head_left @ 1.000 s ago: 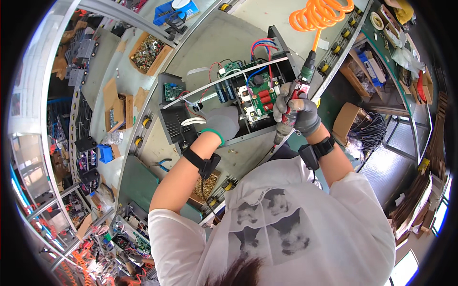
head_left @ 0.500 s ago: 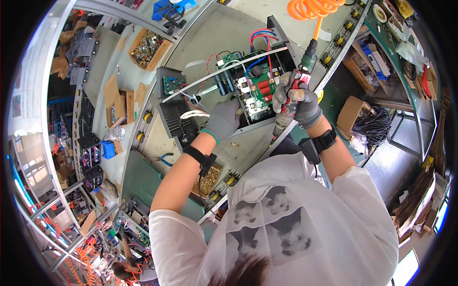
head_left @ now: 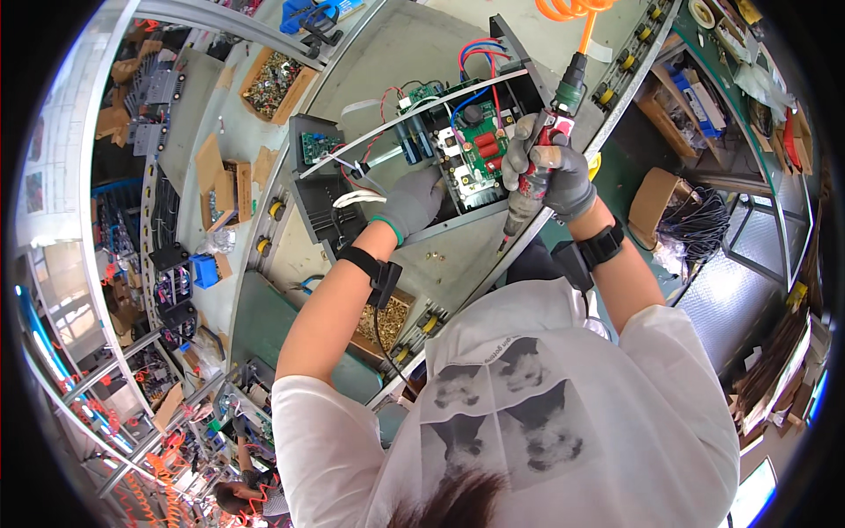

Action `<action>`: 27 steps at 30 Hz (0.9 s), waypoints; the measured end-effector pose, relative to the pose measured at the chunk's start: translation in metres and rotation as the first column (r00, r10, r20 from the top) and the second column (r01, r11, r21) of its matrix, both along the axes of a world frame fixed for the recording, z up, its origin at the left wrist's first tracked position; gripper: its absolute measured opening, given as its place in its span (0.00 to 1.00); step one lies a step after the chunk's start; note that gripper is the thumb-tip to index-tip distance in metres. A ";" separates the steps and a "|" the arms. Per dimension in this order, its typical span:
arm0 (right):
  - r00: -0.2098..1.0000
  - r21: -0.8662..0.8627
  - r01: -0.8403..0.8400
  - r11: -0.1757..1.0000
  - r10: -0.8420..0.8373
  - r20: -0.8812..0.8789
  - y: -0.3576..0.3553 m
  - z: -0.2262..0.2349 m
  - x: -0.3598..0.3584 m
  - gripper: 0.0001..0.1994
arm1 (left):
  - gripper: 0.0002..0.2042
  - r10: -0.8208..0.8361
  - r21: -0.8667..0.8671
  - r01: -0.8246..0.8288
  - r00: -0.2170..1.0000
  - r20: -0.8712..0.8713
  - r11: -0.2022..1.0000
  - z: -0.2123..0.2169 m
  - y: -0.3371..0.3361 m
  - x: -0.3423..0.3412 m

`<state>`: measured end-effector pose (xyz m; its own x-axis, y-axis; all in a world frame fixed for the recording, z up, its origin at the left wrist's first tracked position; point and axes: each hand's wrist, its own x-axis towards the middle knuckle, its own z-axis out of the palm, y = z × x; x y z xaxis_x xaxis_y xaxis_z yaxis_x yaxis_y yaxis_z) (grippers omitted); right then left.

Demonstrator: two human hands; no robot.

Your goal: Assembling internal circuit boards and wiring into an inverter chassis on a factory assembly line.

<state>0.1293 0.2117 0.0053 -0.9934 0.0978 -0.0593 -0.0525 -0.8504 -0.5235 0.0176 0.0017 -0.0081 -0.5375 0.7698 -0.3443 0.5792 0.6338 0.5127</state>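
Note:
A black metal housing (head_left: 306,195) with green circuit boards (head_left: 473,117), red components and red and blue wires lies across the bench before me. My left hand (head_left: 412,204), in a grey glove, reaches over its near wall. The fingers there look bent together, their tips partly hidden in the housing; what they hold cannot be made out. At the housing's right end my right hand (head_left: 568,180), also gloved, is closed around a red and grey air screwdriver (head_left: 529,195). The tool's tip points down toward the bench edge, apart from the boards. An orange coiled hose (head_left: 576,9) runs to its top.
Small brass-coloured parts lie loose on the bench near a box of similar parts (head_left: 385,322). Blue-handled pliers (head_left: 308,283) are partly hidden by my left arm. Roller rails (head_left: 607,92) edge the bench. Open cardboard boxes of hardware (head_left: 275,85) stand to the left.
The view has shifted slightly. My left hand stays at the housing's near wall, and the right hand still grips the air screwdriver in nearly the same place. More of the pliers is covered by my arm.

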 end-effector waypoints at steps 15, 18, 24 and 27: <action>0.998 -0.016 0.017 1.000 -0.016 0.062 -0.001 0.007 0.000 0.14 | 0.15 -0.307 -0.142 0.277 0.763 -0.569 0.950 0.028 -0.016 0.028; 0.996 -0.036 0.038 0.999 -0.035 0.076 -0.001 0.006 0.001 0.15 | 0.13 -0.261 -0.238 0.155 0.812 -0.523 0.959 0.031 -0.004 0.028; 0.999 0.019 -0.015 1.000 0.014 0.030 0.002 -0.002 0.004 0.19 | 0.06 -0.093 -0.186 0.019 0.912 -0.400 0.982 0.023 0.011 0.024; 0.999 -0.001 -0.017 1.000 0.017 0.032 0.000 -0.001 0.004 0.19 | 0.03 -0.021 -0.118 -0.023 0.932 -0.362 0.993 0.017 0.011 0.023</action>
